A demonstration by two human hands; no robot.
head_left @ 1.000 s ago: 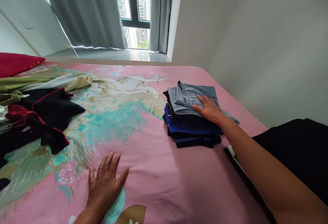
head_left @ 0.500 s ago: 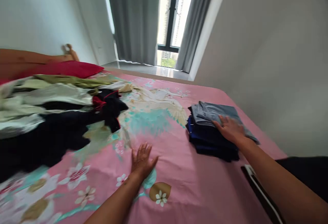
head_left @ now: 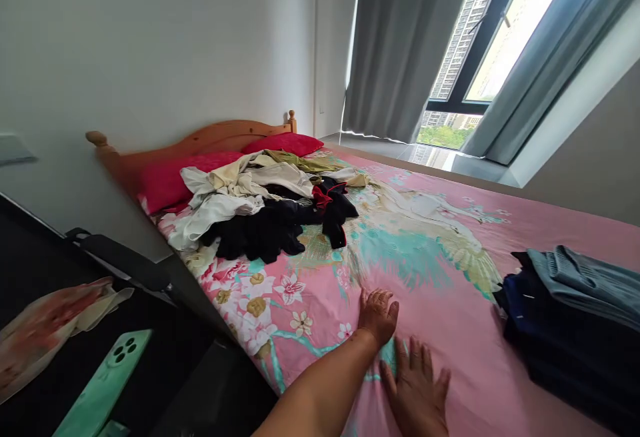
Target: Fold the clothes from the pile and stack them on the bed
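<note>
My left hand (head_left: 377, 317) rests on the pink floral bedsheet (head_left: 465, 370), palm down, with its fingers stretched forward. Just beside it, nearer to me, my right hand (head_left: 417, 384) lies flat on the same sheet with spread fingers. Neither hand holds anything. To the right is a stack of folded dark clothes (head_left: 565, 337), topped by folded grey trousers (head_left: 590, 280); its right side is cut off by the view's edge. A loose heap of clothes (head_left: 270, 224), white, beige, olive and black, lies beyond my hands to the left.
Red pillows (head_left: 190, 174) lean by the wooden headboard (head_left: 215, 136). At lower left, a green phone (head_left: 105, 384) and a clear plastic bag (head_left: 55, 324) lie on a black surface. Grey curtains (head_left: 400, 50) hang beside the window at the back.
My right hand has left the folded stack and now lies on the sheet beside my left hand. The view has turned left, showing more of the headboard and the phone.
</note>
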